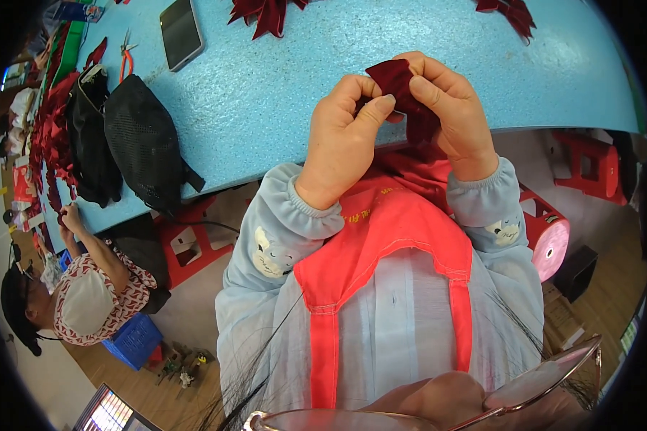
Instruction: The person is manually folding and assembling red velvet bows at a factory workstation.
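Observation:
Both my hands hold a small piece of dark red velvet fabric (402, 90) just above the near edge of a light blue table (280, 100). My left hand (345, 136) pinches the fabric's left side with thumb and fingers. My right hand (446, 108) folds over its top and right side. The lower part of the fabric hangs down between my wrists. I wear pale blue sleeves and a red apron (381, 237).
Finished dark red bows (266, 14) lie at the table's far edge. A dark phone (181, 32), orange-handled snips (126, 57) and black mesh bags (140, 140) lie to the left. A co-worker (86, 287) sits at left. Red stools (546, 230) stand under the table.

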`<state>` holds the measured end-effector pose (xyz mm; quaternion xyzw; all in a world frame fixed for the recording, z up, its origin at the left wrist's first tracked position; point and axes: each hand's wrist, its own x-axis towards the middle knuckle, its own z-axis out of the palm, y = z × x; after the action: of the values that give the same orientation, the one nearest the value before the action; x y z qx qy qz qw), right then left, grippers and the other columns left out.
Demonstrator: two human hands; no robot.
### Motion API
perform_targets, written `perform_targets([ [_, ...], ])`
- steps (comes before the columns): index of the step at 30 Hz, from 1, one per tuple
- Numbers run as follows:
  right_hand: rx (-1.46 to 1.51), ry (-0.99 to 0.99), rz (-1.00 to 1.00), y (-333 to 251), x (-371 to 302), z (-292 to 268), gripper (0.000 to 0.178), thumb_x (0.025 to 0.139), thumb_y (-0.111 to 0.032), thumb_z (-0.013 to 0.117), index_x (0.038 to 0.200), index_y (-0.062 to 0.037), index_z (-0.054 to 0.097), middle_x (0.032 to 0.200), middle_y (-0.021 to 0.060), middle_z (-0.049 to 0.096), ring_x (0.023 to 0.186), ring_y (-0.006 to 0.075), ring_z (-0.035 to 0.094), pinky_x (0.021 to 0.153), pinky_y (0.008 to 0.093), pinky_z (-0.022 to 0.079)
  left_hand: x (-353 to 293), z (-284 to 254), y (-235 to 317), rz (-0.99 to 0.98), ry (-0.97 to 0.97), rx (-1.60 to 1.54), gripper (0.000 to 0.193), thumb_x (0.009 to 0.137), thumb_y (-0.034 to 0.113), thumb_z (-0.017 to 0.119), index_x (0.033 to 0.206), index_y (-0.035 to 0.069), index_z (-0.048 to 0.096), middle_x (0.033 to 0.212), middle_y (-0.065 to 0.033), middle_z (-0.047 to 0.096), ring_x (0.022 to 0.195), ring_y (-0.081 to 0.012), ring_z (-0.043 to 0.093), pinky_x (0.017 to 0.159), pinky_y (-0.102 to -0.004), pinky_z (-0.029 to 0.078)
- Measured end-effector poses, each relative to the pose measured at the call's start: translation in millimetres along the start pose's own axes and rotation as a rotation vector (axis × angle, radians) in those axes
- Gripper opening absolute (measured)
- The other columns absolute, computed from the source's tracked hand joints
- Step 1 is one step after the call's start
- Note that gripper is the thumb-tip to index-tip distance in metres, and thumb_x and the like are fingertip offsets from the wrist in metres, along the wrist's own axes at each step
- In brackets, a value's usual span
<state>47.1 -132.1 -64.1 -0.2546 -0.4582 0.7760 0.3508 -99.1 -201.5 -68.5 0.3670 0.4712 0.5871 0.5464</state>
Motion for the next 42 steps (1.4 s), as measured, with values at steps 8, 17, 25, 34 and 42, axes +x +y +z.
perform_targets([
  [8, -0.282, 0.001, -0.044, -8.3, -0.3, -2.8, 0.013, 0.087, -0.01, 0.055, 0.094, 0.0003, 0.059, 0.106, 0.0042, 0.053, 0.091, 0.0106, 0.051, 0.078, 0.0232, 0.042, -0.2, 1.1, 4.5, -0.018, 0.028, -0.026, 0.008, 0.088, 0.005, 0.055, 0.084, -0.001, 0.051, 0.077, -0.0027, 0.056, 0.068, -0.0097, 0.055, 0.06, -0.0224, 0.045],
  [17, -0.552, -0.061, -0.254, -4.4, 2.9, -4.3, 0.009, 0.087, -0.009, 0.052, 0.089, -0.0002, 0.056, 0.107, 0.0041, 0.05, 0.089, 0.0092, 0.046, 0.078, 0.0218, 0.037, -1.9, 7.1, 9.7, 0.015, 0.066, 0.041, 0.009, 0.087, 0.006, 0.059, 0.086, 0.0, 0.053, 0.077, -0.0024, 0.057, 0.065, -0.0082, 0.053, 0.057, -0.0213, 0.044],
  [25, -0.377, -0.066, -0.202, 1.7, -0.2, -2.7, 0.012, 0.09, -0.01, 0.05, 0.096, -0.0011, 0.056, 0.108, 0.0018, 0.049, 0.087, 0.0059, 0.046, 0.075, 0.0204, 0.038, -3.0, -4.8, 7.4, 0.034, 0.015, 0.295, 0.01, 0.084, 0.005, 0.062, 0.084, 0.001, 0.053, 0.078, -0.0022, 0.057, 0.066, -0.0074, 0.053, 0.055, -0.0215, 0.044],
  [34, -0.476, -0.025, -0.166, -15.0, -5.5, 1.4, 0.024, 0.083, -0.002, 0.059, 0.105, -0.0023, 0.052, 0.103, 0.0005, 0.052, 0.084, 0.0071, 0.05, 0.074, 0.021, 0.042, -0.5, 16.5, 18.7, 0.118, 0.237, -0.165, 0.012, 0.083, 0.004, 0.063, 0.09, -0.002, 0.055, 0.082, -0.0032, 0.057, 0.073, -0.0098, 0.055, 0.066, -0.0218, 0.047],
  [42, -0.615, -0.117, -0.127, -19.0, 0.6, -9.2, 0.032, 0.081, -0.005, 0.062, 0.111, -0.004, 0.05, 0.101, 0.001, 0.056, 0.09, 0.0076, 0.053, 0.076, 0.0231, 0.045, 7.9, -8.5, 20.5, -0.128, 0.006, -0.069, 0.022, 0.089, 0.01, 0.056, 0.109, -0.001, 0.055, 0.096, -0.0069, 0.063, 0.083, -0.0129, 0.059, 0.073, -0.0254, 0.049],
])
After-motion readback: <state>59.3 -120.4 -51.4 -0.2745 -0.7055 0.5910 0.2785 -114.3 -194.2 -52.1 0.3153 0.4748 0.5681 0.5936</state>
